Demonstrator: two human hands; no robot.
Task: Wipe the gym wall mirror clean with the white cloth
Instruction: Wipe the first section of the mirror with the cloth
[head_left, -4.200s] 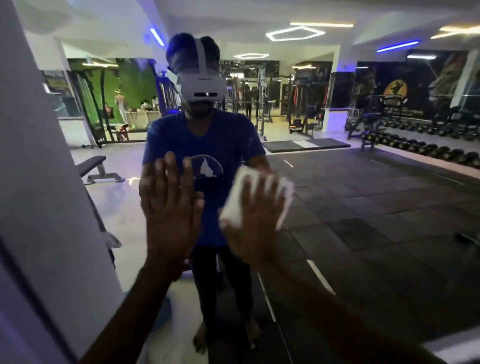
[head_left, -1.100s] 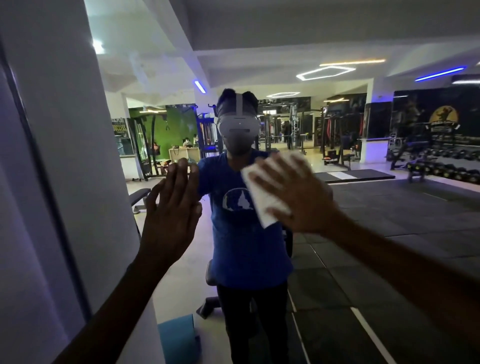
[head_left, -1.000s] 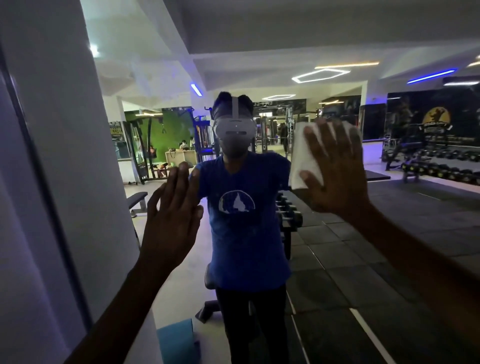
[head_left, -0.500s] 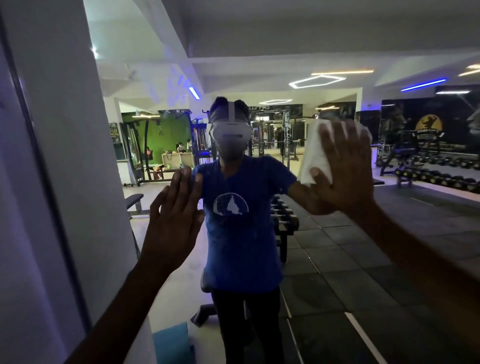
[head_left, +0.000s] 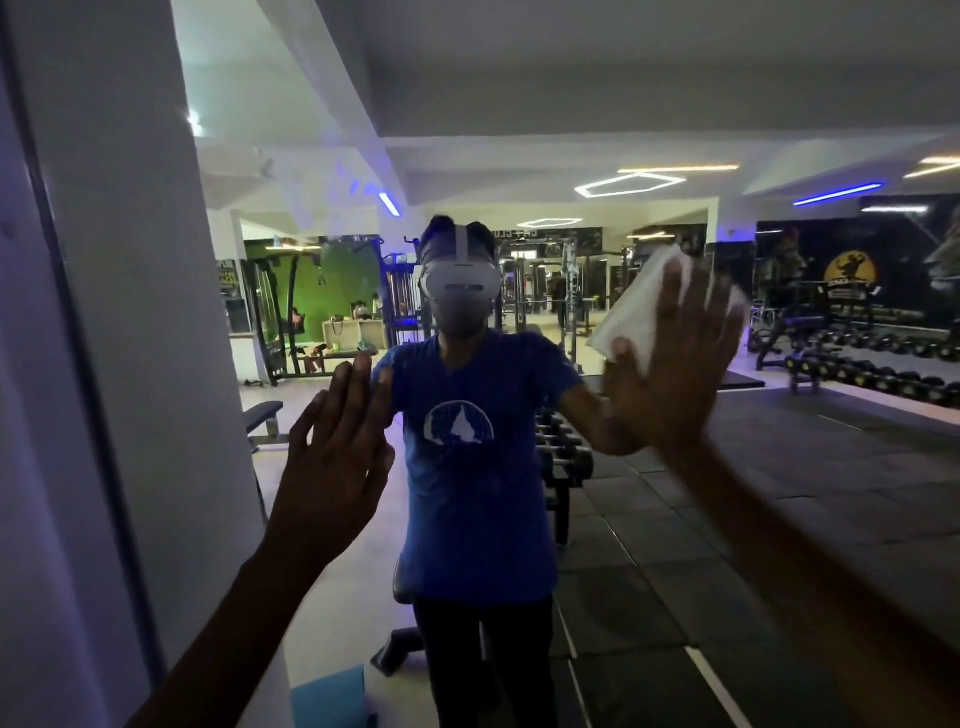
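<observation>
**Flat palm, full pressure on the glass**

Your right hand (head_left: 670, 374) spreads its fingers over the white cloth (head_left: 636, 312), pressing it to the gym wall mirror (head_left: 779, 493) in the upper right of the frame. Your left hand (head_left: 332, 467) rests flat and empty left of centre. Keep the cloth fully under your palm and overlap each pass.

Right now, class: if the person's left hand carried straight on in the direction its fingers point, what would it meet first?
The left hand lies flat against the mirror, fingers pointing up and slightly right. Sliding on that way, it would probably meet only bare glass, as far as the picture shows. The white cloth sits well off to the right.
</observation>
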